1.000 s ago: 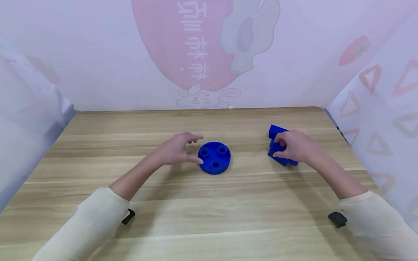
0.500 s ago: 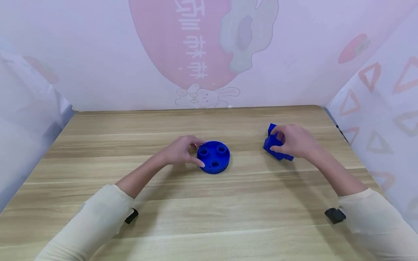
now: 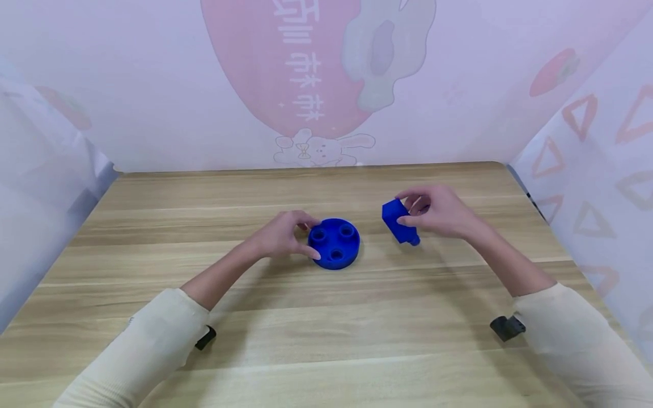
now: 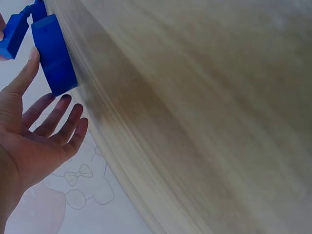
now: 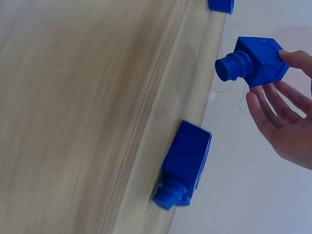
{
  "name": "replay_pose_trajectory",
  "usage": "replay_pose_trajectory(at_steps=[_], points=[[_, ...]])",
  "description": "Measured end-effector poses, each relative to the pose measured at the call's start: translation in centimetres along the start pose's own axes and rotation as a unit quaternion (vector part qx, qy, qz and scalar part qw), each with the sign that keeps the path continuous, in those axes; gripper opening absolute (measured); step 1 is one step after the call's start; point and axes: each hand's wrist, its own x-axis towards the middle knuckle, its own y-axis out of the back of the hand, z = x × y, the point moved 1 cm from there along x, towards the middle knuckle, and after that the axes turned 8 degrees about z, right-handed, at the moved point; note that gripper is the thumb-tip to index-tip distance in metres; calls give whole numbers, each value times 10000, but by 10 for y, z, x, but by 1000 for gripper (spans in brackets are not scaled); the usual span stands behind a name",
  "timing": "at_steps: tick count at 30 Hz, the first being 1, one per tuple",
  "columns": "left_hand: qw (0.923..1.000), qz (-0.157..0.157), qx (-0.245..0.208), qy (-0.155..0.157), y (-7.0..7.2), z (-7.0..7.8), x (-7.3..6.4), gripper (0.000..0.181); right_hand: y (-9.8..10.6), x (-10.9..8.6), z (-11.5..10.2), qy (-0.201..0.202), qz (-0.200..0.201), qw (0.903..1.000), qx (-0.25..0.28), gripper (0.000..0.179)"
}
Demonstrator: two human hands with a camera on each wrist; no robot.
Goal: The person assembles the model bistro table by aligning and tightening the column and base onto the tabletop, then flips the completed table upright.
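Observation:
A round blue disc [image 3: 347, 246] with three raised rings lies flat on the wooden table [image 3: 316, 334]. My left hand [image 3: 278, 235] holds its left side, thumb at the near rim and index finger at the far rim; the other fingers spread loosely in the left wrist view. To the right, my right hand [image 3: 439, 212] pinches a blue block [image 3: 397, 220] with a short round peg [image 5: 231, 67], raised over the table and tilted. A second blue block with a peg [image 5: 187, 156] lies on the table in the right wrist view, mostly hidden behind my right hand in the head view.
A pale printed backdrop [image 3: 153, 102] rises behind the table's far edge, and similar sheets [image 3: 602, 170] close off the sides. Dark wrist devices [image 3: 507, 327] hang under both sleeves.
My left hand has moved in and taken hold of the disc's rim. My right hand has lifted one block away from the other and carried it left toward the disc.

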Motion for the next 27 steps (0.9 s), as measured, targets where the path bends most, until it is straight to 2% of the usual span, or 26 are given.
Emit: replay_pose_trajectory(at_steps=[7,14,21,27], points=[[9999,-35,136,53,2,0,0,70,-11,8,-13,-100,-71,9985,535,43],[9997,-39,218,95,4,1,1,70,-22,14,-23,24,-161,9954,944,43],[9994,-118,221,246,7,5,0,69,-32,20,-29,101,-297,9921,1214,41],[9989,-108,379,243,7,7,0,69,-37,22,-34,146,-341,9909,1293,40]])
